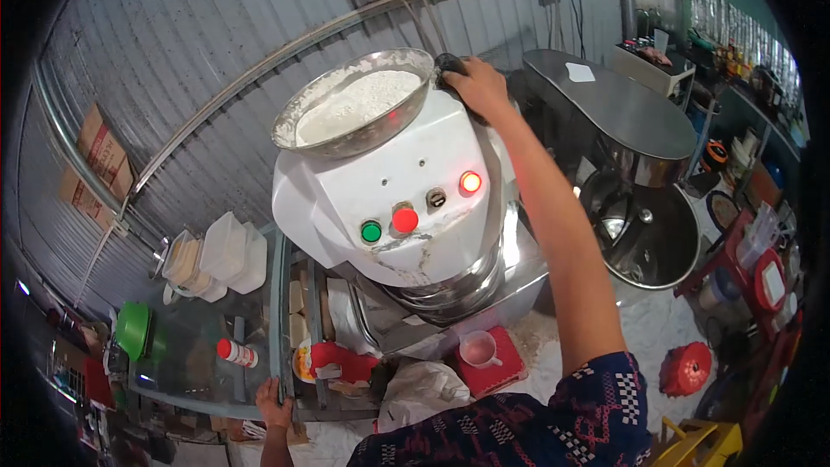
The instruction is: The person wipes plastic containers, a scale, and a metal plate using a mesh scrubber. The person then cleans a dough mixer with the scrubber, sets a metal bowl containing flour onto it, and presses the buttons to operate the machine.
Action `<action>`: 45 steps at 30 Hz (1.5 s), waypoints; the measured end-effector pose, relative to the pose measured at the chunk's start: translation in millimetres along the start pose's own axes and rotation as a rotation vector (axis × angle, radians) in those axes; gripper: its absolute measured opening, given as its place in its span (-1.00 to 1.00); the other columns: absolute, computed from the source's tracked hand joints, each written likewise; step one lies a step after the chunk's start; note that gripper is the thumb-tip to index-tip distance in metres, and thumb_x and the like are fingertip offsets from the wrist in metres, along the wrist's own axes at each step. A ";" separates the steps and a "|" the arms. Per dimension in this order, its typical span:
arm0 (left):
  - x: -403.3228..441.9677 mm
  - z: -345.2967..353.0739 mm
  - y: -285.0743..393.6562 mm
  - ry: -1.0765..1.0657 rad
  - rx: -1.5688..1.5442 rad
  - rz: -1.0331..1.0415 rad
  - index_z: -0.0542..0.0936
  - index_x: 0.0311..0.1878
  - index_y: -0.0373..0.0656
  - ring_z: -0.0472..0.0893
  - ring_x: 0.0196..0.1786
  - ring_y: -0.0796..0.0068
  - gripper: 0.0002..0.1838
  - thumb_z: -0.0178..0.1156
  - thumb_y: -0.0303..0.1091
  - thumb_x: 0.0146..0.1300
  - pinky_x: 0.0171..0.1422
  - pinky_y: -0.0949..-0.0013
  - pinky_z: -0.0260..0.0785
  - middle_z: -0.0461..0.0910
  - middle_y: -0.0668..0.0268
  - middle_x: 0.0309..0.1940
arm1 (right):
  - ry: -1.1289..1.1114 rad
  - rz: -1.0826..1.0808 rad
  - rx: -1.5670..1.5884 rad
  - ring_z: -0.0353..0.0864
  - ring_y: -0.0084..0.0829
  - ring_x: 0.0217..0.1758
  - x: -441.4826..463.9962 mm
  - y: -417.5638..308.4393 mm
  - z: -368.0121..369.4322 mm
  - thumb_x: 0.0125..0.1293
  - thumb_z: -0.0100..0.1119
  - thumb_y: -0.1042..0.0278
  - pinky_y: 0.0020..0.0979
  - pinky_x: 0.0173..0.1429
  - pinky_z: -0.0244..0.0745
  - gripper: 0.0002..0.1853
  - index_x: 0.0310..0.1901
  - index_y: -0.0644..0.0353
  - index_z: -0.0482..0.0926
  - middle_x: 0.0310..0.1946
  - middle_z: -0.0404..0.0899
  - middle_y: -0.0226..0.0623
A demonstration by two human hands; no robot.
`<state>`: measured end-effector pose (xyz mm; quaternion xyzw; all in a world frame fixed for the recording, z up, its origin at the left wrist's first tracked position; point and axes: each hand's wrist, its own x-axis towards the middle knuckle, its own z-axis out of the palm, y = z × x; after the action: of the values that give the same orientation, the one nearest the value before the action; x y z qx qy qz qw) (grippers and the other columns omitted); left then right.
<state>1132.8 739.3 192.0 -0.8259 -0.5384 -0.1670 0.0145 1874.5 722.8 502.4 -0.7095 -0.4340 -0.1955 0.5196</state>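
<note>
A wide metal bowl (415, 117) of white flour-like powder (363, 104) sits tilted on top of a white mixer-like machine (346, 199). My right hand (477, 86) reaches up behind the machine's top, beside the bowl's rim. Its fingers close around a dark rounded thing (448, 65), whose kind I cannot make out. Low on the left, my left hand (274, 405) grips the metal edge of a glass-topped table (194, 355). On the machine's front are a green button (371, 231), a red button (405, 219), a dark switch (436, 199) and a lit orange-red lamp (469, 182).
Plastic tubs (226, 251), a green basin (133, 330) and a red-capped bottle (236, 352) stand on the glass table. A pink cup (478, 349) rests on a red stool (510, 363). At right is another steel machine (622, 112) with a large bowl (674, 246).
</note>
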 end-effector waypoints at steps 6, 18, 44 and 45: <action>-0.8 3.0 -2.0 0.037 0.003 0.044 0.43 0.22 -0.12 0.30 0.22 -0.02 -0.28 0.23 -0.26 -0.17 0.31 0.02 0.10 0.37 0.05 0.15 | -0.623 -0.302 0.080 0.55 -0.11 0.02 61.3 15.3 25.9 0.13 0.15 -0.06 -0.25 0.11 0.43 -0.53 -0.04 0.08 0.61 -0.01 0.58 -0.18; -2.0 5.1 -4.1 0.039 0.053 0.042 0.41 0.23 -0.06 0.29 0.26 -0.03 -0.27 0.23 -0.30 -0.18 0.35 0.02 0.08 0.36 0.06 0.19 | -0.233 0.906 0.793 0.47 -0.27 0.12 -42.5 112.1 -8.5 0.29 -0.04 -0.09 -0.30 0.26 0.26 -0.44 0.11 0.21 0.50 0.13 0.49 -0.21; 3.1 3.2 -11.1 0.122 -0.146 0.065 0.52 0.12 -0.02 0.34 0.24 0.08 -0.37 0.31 -0.27 -0.18 0.27 0.07 0.16 0.43 0.16 0.14 | -0.125 -0.067 0.345 0.47 -0.56 -0.09 -83.7 -21.3 -46.6 0.27 0.13 0.41 -0.54 0.06 0.31 -0.74 -0.05 0.35 0.53 -0.19 0.58 -0.35; 1.7 1.3 -11.9 0.129 -0.144 0.035 0.52 0.12 -0.02 0.34 0.24 0.08 -0.37 0.31 -0.27 -0.18 0.27 0.07 0.16 0.43 0.16 0.14 | -0.095 -0.153 0.457 0.46 -0.59 -0.16 -92.3 -26.8 -51.1 0.27 0.13 0.45 -0.55 0.00 0.33 -0.80 -0.12 0.36 0.54 -0.24 0.58 -0.39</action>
<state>1123.2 746.1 189.4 -0.8217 -0.5082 -0.2580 -0.0073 1811.0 640.6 470.0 -0.5468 -0.5435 -0.0973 0.6294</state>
